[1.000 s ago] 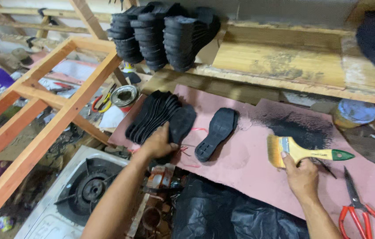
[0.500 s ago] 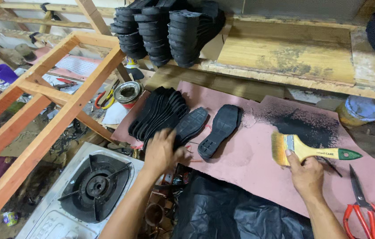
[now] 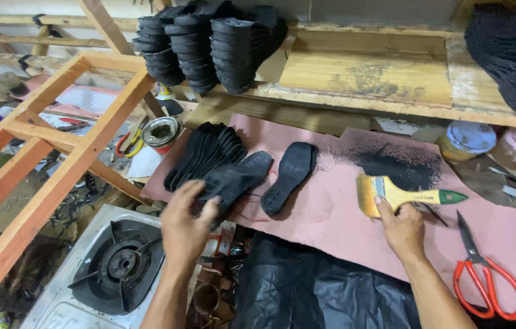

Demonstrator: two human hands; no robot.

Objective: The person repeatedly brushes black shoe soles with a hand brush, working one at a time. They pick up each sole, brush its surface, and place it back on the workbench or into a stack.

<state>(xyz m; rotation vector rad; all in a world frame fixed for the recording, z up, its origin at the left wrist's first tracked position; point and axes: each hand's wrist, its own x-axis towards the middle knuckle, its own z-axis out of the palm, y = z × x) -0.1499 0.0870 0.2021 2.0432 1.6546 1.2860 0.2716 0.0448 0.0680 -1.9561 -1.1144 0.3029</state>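
Hands at work over a pink sheet (image 3: 343,213) on a tabletop. Left hand (image 3: 186,224) has its fingers (image 3: 208,210) curled around a black shoe sole (image 3: 233,180), holding it at the near end, the sole lifted slightly and pointing away from the fingers. Just beyond those fingers lies a fanned stack of soles (image 3: 206,152); to their right a single sole (image 3: 291,175) lies flat on the sheet. Right hand (image 3: 401,226) has its fingers closed on the yellow handle of a brush (image 3: 404,194), bristles to the left of the fingers, green handle end to the right. Red scissors (image 3: 483,274) lie right of that hand. A gas burner (image 3: 115,265) sits below left of the left hand.
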